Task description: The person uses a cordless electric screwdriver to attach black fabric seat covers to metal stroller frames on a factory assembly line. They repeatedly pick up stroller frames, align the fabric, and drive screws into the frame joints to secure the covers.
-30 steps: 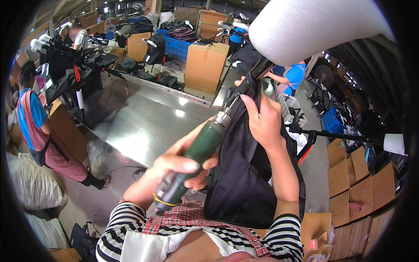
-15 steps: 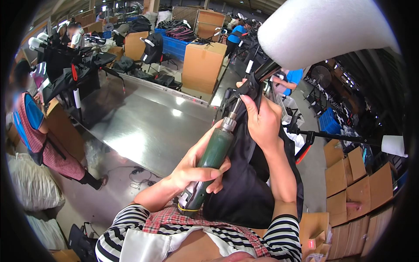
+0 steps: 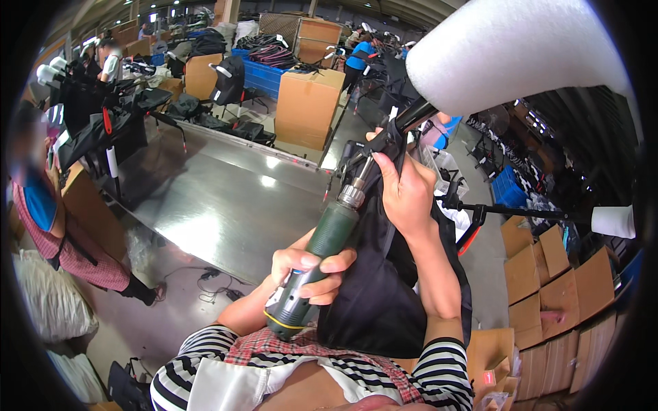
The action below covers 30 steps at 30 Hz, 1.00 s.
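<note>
My left hand (image 3: 310,270) is closed round the dark green body of an electric screwdriver (image 3: 334,226), held slanting up and to the right. Its metal chuck (image 3: 352,194) and bit point at a joint on a black frame tube (image 3: 419,111); where the tip meets the joint is hidden by my right thumb. Closed on the frame at that joint, with black cloth bunched in it, is my right hand (image 3: 409,195). The black cloth (image 3: 370,308) hangs down against my body. A thick white foam sleeve (image 3: 510,58) covers the tube's upper part.
A shiny metal table (image 3: 226,185) stands ahead to the left. Another black bar with a white foam end (image 3: 613,222) juts out at right, above cardboard boxes (image 3: 558,294). A co-worker in a checked apron (image 3: 75,243) stands at left, near cables (image 3: 216,284) on the floor.
My left hand has shifted its grip on the screwdriver, the fingers now wrapped over its front, and the tool's body has turned. My right hand keeps its hold on the frame.
</note>
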Motion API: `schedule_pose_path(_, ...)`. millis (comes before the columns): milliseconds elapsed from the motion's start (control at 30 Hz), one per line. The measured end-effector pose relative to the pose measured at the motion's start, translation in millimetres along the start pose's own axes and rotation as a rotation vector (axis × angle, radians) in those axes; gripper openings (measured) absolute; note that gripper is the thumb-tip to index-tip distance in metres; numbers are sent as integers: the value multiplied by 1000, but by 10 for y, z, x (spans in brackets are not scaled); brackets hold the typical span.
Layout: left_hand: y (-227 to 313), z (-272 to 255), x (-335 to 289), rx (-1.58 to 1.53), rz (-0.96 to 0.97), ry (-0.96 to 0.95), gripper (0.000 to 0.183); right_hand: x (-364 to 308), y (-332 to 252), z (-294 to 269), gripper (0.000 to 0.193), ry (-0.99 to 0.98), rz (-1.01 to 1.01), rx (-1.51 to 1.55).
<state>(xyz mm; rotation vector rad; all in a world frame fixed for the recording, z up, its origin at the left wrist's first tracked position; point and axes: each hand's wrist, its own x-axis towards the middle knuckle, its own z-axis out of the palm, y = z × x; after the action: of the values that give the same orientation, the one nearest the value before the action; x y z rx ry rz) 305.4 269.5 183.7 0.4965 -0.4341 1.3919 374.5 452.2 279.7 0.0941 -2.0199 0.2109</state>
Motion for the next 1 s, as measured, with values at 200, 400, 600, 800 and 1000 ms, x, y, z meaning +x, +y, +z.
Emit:
schedule_pose_path(200,-22,290,89,867,72,299,105,-22,0,-20,20,10,8,-33)
schedule_pose_path(400,51,233,-28,293,35,213,91,1,-1,49,19,14,7,-20)
schedule_pose_path(600,35,283,69,808,96,233,107,24,-26,50,19,21,-2,-33)
schedule_pose_path(800,46,226,11,686,103,181,101,52,5,125,23,92,-92,-18)
schedule_pose_path(1000,195,113,-187,152,0,124,76,78,-32,-109,37,-107,-36,47)
